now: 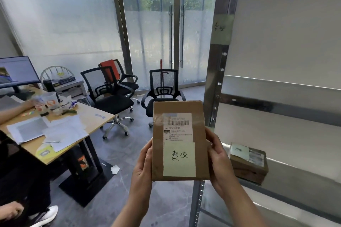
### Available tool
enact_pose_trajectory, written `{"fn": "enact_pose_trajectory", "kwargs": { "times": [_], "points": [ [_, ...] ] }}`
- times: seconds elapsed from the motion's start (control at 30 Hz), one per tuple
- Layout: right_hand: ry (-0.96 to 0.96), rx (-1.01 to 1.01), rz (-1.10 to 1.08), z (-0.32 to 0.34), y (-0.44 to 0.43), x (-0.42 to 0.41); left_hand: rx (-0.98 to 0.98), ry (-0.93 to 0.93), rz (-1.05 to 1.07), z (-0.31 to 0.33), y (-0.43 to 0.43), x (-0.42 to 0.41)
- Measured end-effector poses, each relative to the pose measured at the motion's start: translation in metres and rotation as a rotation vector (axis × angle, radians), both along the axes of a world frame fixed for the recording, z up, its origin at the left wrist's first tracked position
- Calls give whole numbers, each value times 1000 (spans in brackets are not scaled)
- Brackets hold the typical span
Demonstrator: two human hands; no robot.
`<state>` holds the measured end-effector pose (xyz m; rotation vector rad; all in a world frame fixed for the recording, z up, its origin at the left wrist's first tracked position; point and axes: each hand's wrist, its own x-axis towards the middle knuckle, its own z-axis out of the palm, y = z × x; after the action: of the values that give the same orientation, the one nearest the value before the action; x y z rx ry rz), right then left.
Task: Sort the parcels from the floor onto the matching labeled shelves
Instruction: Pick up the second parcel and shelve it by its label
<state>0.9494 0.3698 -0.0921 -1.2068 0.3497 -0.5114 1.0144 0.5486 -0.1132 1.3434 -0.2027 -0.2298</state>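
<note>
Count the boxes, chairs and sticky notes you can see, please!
Boxes: 2, the box in the hands and the box on the shelf.
Black office chairs: 3.
Handwritten notes: 3, on the held box, the post and the shelf box.
Total: 8

Bright daylight through frosted glass doors [166,42]; edges bend.

parcel [180,140]: matt brown cardboard, paper labels | shelf upright [217,83]: shiny metal | floor [129,145]: glossy stone
</note>
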Motion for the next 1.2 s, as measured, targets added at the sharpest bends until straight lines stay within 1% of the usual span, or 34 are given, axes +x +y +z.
{"fn": "enact_pose_trajectory", "kwargs": {
  "times": [0.1,0.27,0.53,0.83,1.2],
  "points": [
    [-9,6,-1,1,-14,17,2,10,7,3,-14,16],
    [-39,23,-14,0,-29,35,10,-41,-18,3,-33,32],
    [-22,9,-63,-3,-43,38,-14,6,-84,-8,-50,48],
    [-66,-27,-123,18,-31,53,-106,-28,-109,7,-47,75],
    [-127,-67,-202,45,-11,58,-188,-96,-223,30,-36,93]
  ]
}}
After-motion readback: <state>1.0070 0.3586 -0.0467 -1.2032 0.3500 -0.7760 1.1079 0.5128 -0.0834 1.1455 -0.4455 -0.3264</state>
